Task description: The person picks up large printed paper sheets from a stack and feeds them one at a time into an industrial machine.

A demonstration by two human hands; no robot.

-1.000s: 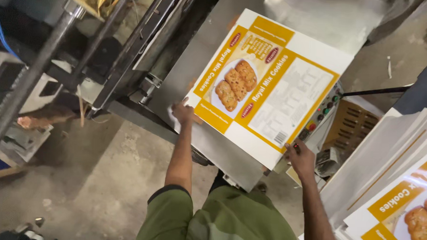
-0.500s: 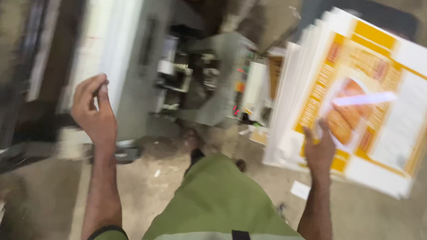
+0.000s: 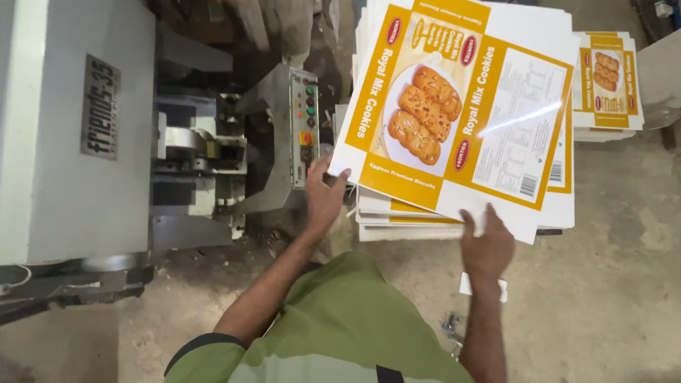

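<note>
A printed yellow-and-white carton sheet (image 3: pixel 466 113) is held at its lower corners – pinched by the left hand (image 3: pixel 325 195) and the right hand (image 3: pixel 487 248) – over the tall stack (image 3: pixel 400 217) at upper centre, not yet laid flat, many sheets already piled.

Your single head camera looks steeply down from above your chest, close over both arms, facing the stack of printed carton sheets (image 3: pixel 466 120) ahead, with the grey machine (image 3: pixel 68 126) left of that stack and the concrete floor (image 3: pixel 619 303) right of and below it.
</note>
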